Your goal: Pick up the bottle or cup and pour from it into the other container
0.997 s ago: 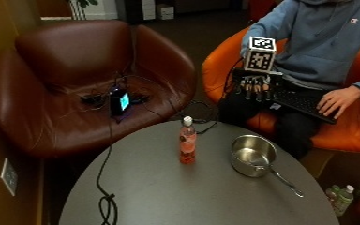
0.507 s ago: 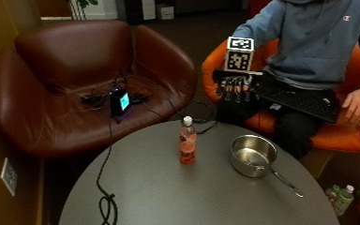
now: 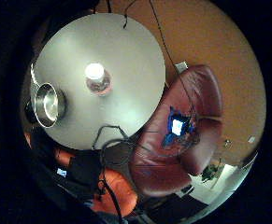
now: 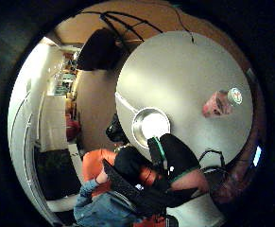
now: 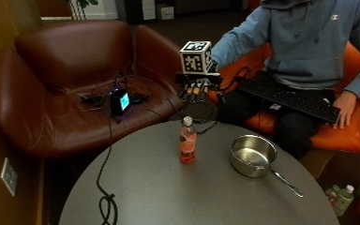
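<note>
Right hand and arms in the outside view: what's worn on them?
The right hand wears a black glove with straps. Both arms are in the long sleeves of a blue-grey hooded sweatshirt; the other hand is bare.

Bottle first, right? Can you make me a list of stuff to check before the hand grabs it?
1. Pink plastic bottle with white cap stands upright on the round grey table: ok.
2. Cap off for pouring: not ok, it is on.
3. Shiny metal saucepan upright, mouth open: ok.
4. Bottle and saucepan apart, leaving room for fingers: ok.
5. Gloved right hand holds nothing, above the table's far edge: ok.
6. Black cable lies away from the bottle: ok.
</note>
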Available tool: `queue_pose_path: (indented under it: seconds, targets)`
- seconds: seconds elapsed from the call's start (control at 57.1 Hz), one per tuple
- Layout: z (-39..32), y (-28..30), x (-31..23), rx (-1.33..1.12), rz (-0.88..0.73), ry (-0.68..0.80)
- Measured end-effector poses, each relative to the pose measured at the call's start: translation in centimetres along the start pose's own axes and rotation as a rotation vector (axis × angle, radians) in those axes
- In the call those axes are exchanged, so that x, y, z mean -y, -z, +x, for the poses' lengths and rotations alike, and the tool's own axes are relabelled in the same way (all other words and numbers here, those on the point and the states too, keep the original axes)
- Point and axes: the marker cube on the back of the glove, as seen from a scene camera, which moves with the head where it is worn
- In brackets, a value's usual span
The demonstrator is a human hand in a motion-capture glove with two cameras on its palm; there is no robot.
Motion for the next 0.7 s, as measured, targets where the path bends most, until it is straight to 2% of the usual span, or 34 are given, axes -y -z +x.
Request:
queue_pose_path:
  seconds: [0.49,0.7]
  targets:
    - [8.0,-2.5,3.5,0.222,-0.035,0.038]
    - [11.0,-4.4,4.2,0.386,-0.051,-0.021]
